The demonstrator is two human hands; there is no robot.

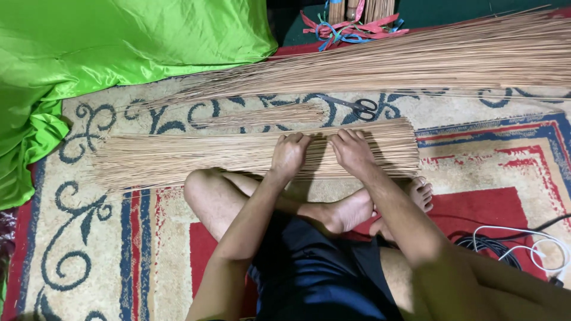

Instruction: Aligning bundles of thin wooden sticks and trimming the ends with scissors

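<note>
Right now the person is sitting cross-legged on the patterned rug [89, 249], pressing the left hand [289, 153] and the right hand [352, 150] side by side onto the flat bundle of thin sticks [178, 157] lying just in front of the shins, fingers curled together over the middle, probably because that is keeping the layer from spreading. Scissors [357, 107] are lying just beyond the bundle, within reach, while a longer heap of sticks [446, 56] is stretching across the rug farther back, beside the green cloth [89, 47] and some coloured ribbons [351, 30].
</note>
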